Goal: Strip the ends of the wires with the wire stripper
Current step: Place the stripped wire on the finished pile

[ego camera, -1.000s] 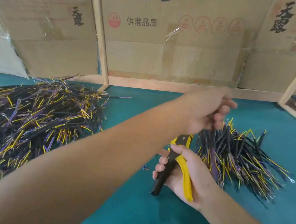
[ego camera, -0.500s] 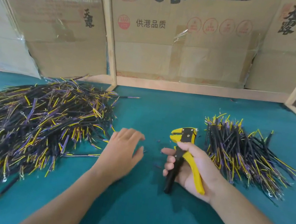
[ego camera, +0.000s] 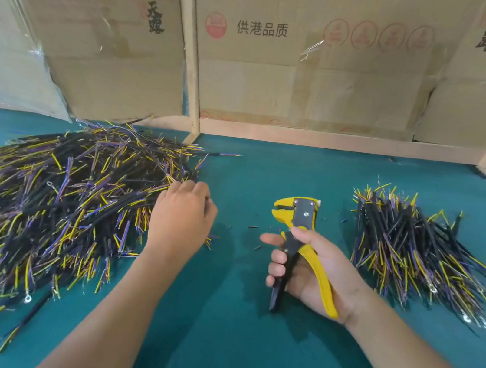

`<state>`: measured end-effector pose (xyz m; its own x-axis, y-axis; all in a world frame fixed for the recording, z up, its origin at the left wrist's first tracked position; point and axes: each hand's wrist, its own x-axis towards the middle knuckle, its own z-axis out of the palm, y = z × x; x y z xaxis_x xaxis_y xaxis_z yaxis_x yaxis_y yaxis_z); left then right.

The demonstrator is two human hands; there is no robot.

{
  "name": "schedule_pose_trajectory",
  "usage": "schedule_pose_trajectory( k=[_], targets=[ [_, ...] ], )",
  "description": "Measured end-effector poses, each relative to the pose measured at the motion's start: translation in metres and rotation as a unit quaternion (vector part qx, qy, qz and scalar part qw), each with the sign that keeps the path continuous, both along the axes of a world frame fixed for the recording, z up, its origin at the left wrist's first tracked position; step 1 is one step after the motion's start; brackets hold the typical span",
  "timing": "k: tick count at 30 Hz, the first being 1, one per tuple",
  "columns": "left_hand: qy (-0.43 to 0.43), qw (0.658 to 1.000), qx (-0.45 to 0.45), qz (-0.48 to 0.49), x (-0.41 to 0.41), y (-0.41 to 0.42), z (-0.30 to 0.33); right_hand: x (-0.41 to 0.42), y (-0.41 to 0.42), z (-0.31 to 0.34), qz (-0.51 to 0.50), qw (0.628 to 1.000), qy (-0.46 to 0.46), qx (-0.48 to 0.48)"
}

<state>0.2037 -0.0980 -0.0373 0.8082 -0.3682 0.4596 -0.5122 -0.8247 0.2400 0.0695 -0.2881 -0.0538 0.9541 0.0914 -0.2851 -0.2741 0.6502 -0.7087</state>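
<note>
While the right hand (ego camera: 314, 268) grips the wire stripper (ego camera: 299, 240) upright, head open leftward, the left hand (ego camera: 182, 218) rests curled on the large wire pile (ego camera: 50, 204). Whether it pinches a wire cannot be told. Wires there run crosswise toward the stripper.

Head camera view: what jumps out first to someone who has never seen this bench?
The big heap of black, yellow and purple wires sprawls over the left of the teal table, with the left hand reaching into its right edge. The right hand grips a yellow and black wire stripper upright at centre. A smaller, tidier wire pile lies to the right.
</note>
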Motion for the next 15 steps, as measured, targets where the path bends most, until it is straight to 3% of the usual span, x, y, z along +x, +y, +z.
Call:
schedule_pose_trajectory(
  k=[6,10,15],
  targets=[
    [-0.056,0.992,0.004,0.115,0.007,0.017,0.01,-0.001,-0.008,-0.004,0.019,1.0,0.002,0.003],
    [0.018,0.97,0.061,0.235,0.018,0.051,0.016,0.0,-0.008,-0.004,0.021,1.0,0.006,0.011],
    [0.043,0.967,0.093,0.232,0.024,0.057,0.015,0.001,-0.008,-0.005,0.017,1.0,0.007,0.014]
  ],
)
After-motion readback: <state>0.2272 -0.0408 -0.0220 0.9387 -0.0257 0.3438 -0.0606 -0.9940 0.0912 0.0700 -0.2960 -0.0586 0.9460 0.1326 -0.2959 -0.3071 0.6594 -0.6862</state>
